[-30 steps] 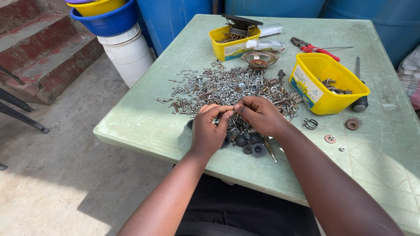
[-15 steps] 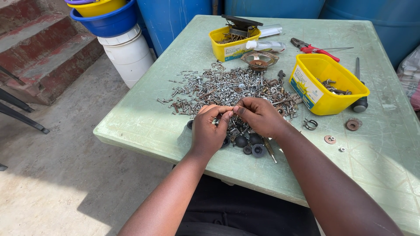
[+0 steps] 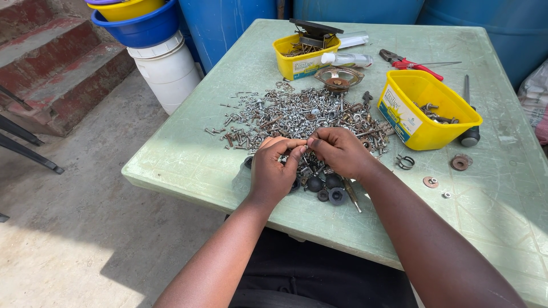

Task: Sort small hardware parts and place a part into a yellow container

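Head view: my left hand (image 3: 274, 171) and right hand (image 3: 341, 151) meet fingertip to fingertip at frame centre, both pinched narrow on one small screw (image 3: 306, 146), lying crosswise between them, just below the screw pile (image 3: 297, 114).

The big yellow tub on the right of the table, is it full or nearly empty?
Nearly empty. The yellow tub stands upright, and only a few metal pieces lie at one end, with most of its inside bare.

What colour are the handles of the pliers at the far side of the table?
Red, on the pliers, seen in the head view.
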